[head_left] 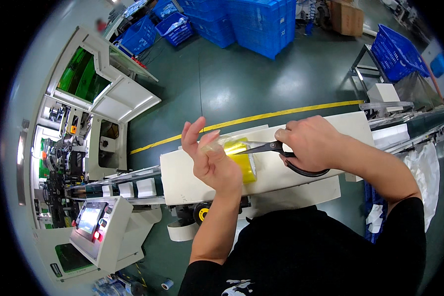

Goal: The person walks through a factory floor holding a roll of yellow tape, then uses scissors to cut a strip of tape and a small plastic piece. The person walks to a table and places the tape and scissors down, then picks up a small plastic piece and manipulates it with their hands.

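Fingers (pixel 282 135) of right hand (pixel 309 142) curled round scissors (pixel 271 147), blades pointing left at frame centre, toward clear film (pixel 228 140) apparently pinched in nearer left hand (pixel 216 165).

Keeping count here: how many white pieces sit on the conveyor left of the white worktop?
3, in a row: the left piece, the middle piece and the right piece, nearest the worktop. More may be hidden inside the machine.

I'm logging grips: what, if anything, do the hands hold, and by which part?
Right hand: scissors, by the black handles. Left hand: clear film, exact part unclear.
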The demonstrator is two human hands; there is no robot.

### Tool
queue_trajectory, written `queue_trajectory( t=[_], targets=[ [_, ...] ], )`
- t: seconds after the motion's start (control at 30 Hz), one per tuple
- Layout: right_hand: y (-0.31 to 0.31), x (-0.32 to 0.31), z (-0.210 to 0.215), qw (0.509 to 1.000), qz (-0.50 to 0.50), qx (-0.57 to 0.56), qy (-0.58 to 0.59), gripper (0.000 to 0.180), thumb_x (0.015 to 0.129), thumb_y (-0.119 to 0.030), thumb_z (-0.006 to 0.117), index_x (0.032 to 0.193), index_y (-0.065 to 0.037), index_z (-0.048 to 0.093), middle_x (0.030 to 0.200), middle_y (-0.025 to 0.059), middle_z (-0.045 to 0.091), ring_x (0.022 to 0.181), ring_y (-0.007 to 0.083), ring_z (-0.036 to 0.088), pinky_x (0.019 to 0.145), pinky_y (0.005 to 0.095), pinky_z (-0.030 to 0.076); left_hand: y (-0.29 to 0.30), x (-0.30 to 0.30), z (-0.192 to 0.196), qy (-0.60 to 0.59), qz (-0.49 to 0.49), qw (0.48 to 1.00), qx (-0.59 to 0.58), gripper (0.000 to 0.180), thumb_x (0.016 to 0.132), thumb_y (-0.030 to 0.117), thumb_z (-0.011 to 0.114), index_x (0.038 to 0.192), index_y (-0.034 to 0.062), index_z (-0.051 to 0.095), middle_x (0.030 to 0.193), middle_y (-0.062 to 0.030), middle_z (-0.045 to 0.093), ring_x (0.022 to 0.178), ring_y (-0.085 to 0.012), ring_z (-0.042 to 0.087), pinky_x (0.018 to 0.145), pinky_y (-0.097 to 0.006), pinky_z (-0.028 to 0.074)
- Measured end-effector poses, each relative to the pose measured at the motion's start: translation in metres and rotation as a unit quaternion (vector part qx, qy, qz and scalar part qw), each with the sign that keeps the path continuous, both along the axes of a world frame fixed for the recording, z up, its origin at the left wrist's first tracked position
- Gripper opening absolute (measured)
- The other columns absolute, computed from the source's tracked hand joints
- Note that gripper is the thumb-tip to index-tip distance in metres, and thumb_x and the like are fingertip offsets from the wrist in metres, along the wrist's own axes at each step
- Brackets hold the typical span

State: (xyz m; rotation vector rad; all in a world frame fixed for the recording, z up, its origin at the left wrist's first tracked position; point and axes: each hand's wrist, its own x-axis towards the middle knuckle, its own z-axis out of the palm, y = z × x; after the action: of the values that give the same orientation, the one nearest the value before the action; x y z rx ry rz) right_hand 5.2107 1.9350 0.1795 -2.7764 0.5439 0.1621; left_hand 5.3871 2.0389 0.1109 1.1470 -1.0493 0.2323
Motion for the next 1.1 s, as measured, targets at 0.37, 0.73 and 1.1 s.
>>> queue_trajectory(
  t=[0.37,0.73,1.1],
  targets=[
    [-0.020,0.011,-0.004,0.997,0.058,-0.041,-0.007,0.026,0.079,-0.027,0.069,0.094,-0.006,0.064,0.079,0.0126,0.064,0.074,0.0321,0.064,0.064,0.0416,0.051,-0.001,-0.002,0.001,-0.005,0.011,1.000,-0.018,0.014,0.094,0.018,0.054,0.094,0.0098,0.066,0.123,-0.0148,0.059,0.132,-0.0326,0.036,0.113,-0.050,0.019],
    [-0.024,0.024,-0.002,0.996,0.089,-0.016,-0.003,0.026,0.077,-0.027,0.070,0.089,-0.005,0.066,0.075,0.0144,0.067,0.073,0.0342,0.066,0.066,0.0432,0.053,0.004,0.000,0.000,-0.076,0.008,0.997,0.016,0.029,0.101,0.031,0.046,0.097,0.0071,0.062,0.131,-0.0175,0.054,0.136,-0.0342,0.032,0.113,-0.051,0.018],
    [-0.020,0.029,0.006,0.994,0.095,-0.002,0.056,0.029,0.079,-0.029,0.067,0.092,-0.004,0.067,0.078,0.0173,0.069,0.076,0.0362,0.068,0.070,0.0453,0.054,0.009,-0.005,-0.001,-0.086,0.039,0.995,0.015,0.027,0.100,0.032,0.048,0.098,0.0101,0.063,0.131,-0.0170,0.054,0.135,-0.0339,0.034,0.113,-0.051,0.018]
  ],
)
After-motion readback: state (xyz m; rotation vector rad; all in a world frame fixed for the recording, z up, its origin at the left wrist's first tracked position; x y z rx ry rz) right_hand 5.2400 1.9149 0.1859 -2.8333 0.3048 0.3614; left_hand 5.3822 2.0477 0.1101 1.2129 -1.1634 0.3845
